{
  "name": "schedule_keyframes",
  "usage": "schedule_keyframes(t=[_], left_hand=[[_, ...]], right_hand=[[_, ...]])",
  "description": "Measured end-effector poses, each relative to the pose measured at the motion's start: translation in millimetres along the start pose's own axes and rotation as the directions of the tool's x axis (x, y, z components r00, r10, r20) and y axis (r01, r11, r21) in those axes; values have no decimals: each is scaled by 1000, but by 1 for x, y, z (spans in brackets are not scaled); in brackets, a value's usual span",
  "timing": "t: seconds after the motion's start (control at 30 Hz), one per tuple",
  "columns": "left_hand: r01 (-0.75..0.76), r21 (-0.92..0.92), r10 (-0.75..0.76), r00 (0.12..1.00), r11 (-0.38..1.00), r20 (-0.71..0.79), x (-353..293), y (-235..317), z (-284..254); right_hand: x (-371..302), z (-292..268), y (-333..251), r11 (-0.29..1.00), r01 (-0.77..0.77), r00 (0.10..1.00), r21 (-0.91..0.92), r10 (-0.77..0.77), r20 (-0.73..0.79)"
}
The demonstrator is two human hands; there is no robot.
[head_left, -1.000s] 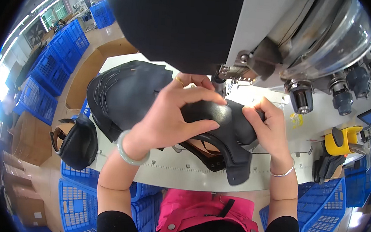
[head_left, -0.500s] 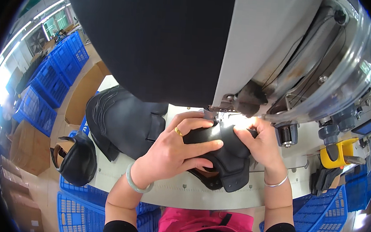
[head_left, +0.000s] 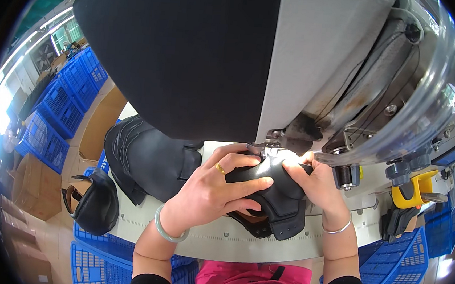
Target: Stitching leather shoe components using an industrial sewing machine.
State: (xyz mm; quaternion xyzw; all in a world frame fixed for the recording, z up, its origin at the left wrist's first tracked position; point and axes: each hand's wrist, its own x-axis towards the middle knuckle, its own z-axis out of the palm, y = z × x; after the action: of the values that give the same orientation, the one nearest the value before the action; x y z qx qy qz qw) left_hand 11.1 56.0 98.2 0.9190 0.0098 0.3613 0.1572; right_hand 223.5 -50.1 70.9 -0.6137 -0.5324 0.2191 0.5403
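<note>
A black leather shoe upper (head_left: 285, 200) lies beneath the sewing machine head (head_left: 286, 138), on the pale machine bed. My left hand (head_left: 213, 186) rests on its left part with the fingers spread and stretched out, pressing on the leather. At its right edge, my right hand (head_left: 320, 186) grips the upper with the thumb on top; its other fingers are partly hidden. Bright lamp light falls near the presser foot (head_left: 267, 151), between my hands. The needle cannot be made out. To the left lie several stacked black leather pieces (head_left: 156, 160), with curved stitch lines on one side.
A black curved leather piece (head_left: 97, 204) hangs at the table's left edge. Blue plastic crates (head_left: 97, 268) stand below and at both sides, cardboard boxes (head_left: 37, 183) at left. Right of the bed are a yellow holder (head_left: 419, 190) and dark leather scraps (head_left: 396, 222). The machine body looms overhead.
The view has shifted slightly, so the machine and table sit a little lower. Both hands keep nearly the same place on the upper.
</note>
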Motion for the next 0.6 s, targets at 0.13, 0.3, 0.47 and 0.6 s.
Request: schedule_keyframes(t=[0.13, 0.3, 0.47, 0.6], left_hand=[[-27, 14, 27, 1000, 1000, -7, 2, -2, -1], [-41, 23, 42, 999, 999, -8, 4, -5, -2], [-19, 29, 19, 999, 999, 30, 3, -9, -1], [-53, -27, 53, 998, 998, 15, 4, -13, -2]], right_hand=[[0, 0, -1, 995, 86, 996, -57, -86, -6], [1, 2, 2, 998, 59, 997, -28, -60, -48], [3, 3, -4, 986, 144, 986, -89, -150, -70], [0, 3, -7, 995, 23, 996, -93, -30, -78]])
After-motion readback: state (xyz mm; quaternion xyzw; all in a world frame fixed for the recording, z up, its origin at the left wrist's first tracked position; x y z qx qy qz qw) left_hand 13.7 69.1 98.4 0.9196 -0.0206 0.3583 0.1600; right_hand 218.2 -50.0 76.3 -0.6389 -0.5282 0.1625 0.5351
